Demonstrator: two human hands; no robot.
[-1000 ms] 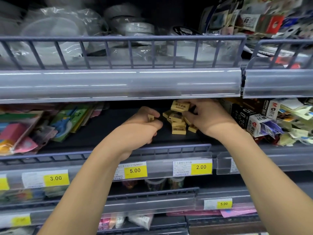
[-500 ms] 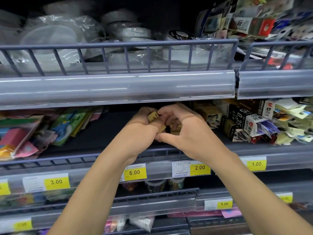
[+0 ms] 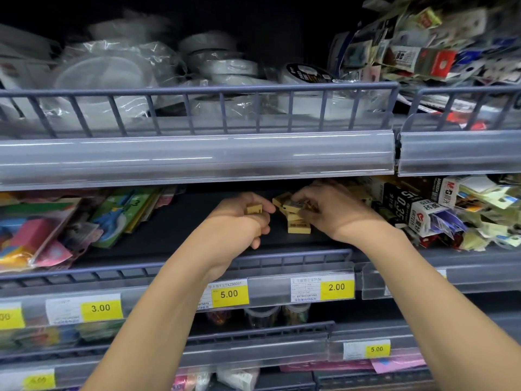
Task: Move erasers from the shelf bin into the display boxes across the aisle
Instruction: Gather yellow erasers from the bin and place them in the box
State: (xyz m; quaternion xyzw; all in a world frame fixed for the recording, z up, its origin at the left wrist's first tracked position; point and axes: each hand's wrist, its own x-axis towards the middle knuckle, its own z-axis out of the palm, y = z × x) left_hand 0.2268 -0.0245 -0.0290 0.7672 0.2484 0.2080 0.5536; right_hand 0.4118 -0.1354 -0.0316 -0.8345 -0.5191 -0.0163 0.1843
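Hands around small tan erasers

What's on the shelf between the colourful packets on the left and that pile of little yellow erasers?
Only the left hand, gripping erasers; otherwise bare dark shelf, in the head view.

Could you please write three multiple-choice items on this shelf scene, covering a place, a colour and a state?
1. Where is the eraser pile?
A. top shelf
B. middle shelf, above the 2.00 tag
C. floor

2. What colour are the price tags' number panels?
A. yellow
B. green
C. red

3. What is the left hand doing?
A. hanging idle
B. pressing a tag
C. holding erasers

Answers:
B, the eraser pile lies above the 2.00 tag.
A, the 5.00 tag is yellow too.
C, the left hand curls round tan erasers.
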